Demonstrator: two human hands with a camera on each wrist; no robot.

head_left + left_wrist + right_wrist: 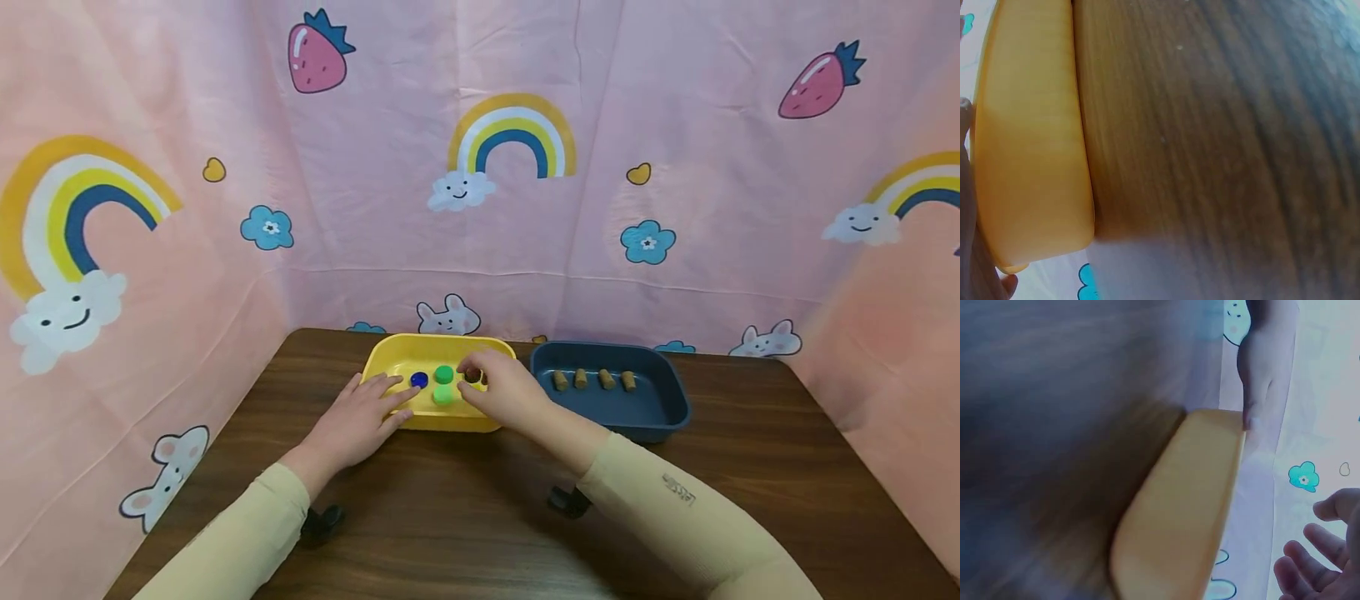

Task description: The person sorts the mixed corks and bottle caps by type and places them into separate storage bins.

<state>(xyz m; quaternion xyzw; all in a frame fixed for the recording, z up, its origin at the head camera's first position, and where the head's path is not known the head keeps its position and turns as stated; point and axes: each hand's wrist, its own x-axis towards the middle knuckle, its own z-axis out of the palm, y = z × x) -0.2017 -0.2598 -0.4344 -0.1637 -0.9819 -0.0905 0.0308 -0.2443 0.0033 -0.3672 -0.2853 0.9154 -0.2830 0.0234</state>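
Note:
Inside the yellow tray [427, 422] lie a blue bottle cap [419, 380], a green cap [444, 374], a light green cap [443, 394] and a dark brown round piece [472, 376]. My left hand [358, 423] reaches over the tray's front left, fingers spread and fairly straight, with the fingertips right by the blue cap. Over the tray's right end is my right hand [510, 390], its thumb and fingers apart on either side of the brown piece, which they partly hide. In the right wrist view, the fingers [1310, 565] are loosely bent and apart.
A dark blue tray [630, 417] stands to the right of the yellow one, with several corks [606, 379] in a row inside. Both trays rest on a brown wooden table [442, 517]. A printed pink cloth [525, 250] hangs behind and at both sides.

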